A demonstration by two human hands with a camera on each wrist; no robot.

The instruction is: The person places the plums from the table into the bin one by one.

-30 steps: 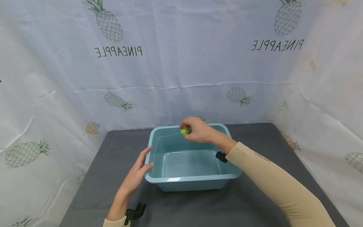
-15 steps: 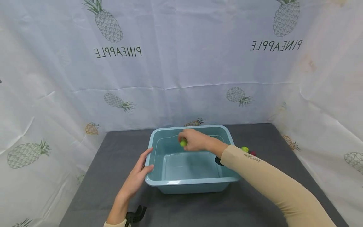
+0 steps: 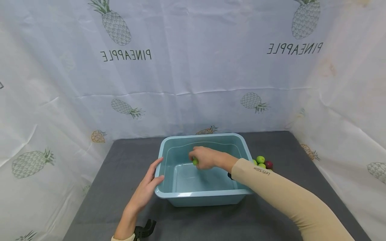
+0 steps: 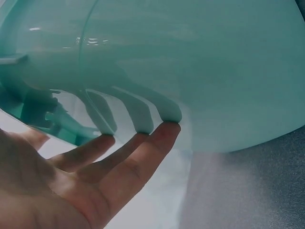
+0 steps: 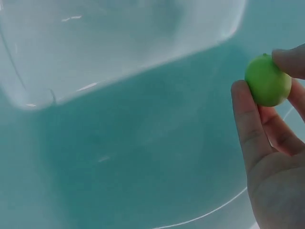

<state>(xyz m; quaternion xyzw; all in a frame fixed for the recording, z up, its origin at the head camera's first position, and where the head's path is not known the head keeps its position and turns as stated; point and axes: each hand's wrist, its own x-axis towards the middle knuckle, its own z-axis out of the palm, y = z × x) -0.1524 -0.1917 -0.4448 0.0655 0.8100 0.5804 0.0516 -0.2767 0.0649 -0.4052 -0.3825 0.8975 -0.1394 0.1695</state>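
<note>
A light blue-green plastic basin [image 3: 205, 193] stands on the dark grey tabletop. My left hand [image 3: 143, 189] holds its left rim, with the thumb over the edge. In the left wrist view, the fingertips [image 4: 170, 128] press against the basin's outer wall. Low inside the basin, over its floor, is my right hand [image 3: 207, 158]. It pinches a small round green fruit [image 5: 268, 82] between thumb and fingers, and a tiny stem nub shows on top. Part of the basin's right side is hidden behind my right forearm.
Right of the basin lie several small green fruits [image 3: 260, 159] and a dark red one [image 3: 268, 164], partly covered by my sleeve [image 3: 280, 190]. A white curtain [image 3: 193, 67] with pineapple prints closes in the back and both sides of the table [image 3: 120, 167].
My right hand has gone down from the level of the basin's far rim to near its floor, still holding the green fruit. Fruits beside the basin have come into view. My left hand stays put.
</note>
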